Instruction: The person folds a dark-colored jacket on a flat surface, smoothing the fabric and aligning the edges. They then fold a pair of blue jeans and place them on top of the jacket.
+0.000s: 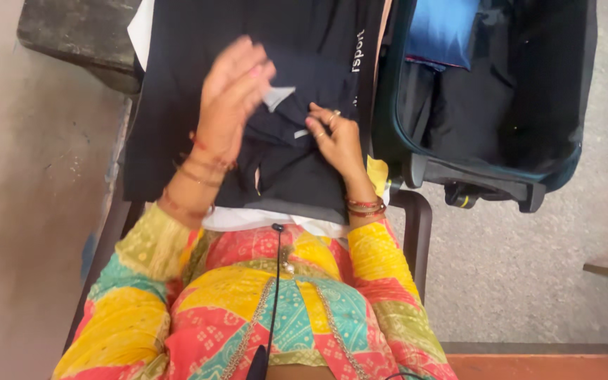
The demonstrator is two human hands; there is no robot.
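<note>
A black garment (198,84) with a white label lies spread on my lap and over the seat in front of me. My left hand (228,98) is raised over its middle, fingers together, touching a folded part near a small grey tag (277,96). My right hand (333,137) presses on the folded cloth just to the right, fingers curled on the fabric. Both wrists wear bangles. I cannot tell whether the left hand pinches the cloth.
An open dark suitcase (459,169) stands at the right with a blue cloth (441,32) and dark clothes inside. A dark chair arm (416,232) is beside my right elbow. A grey slab (72,35) sits at top left. The floor is grey.
</note>
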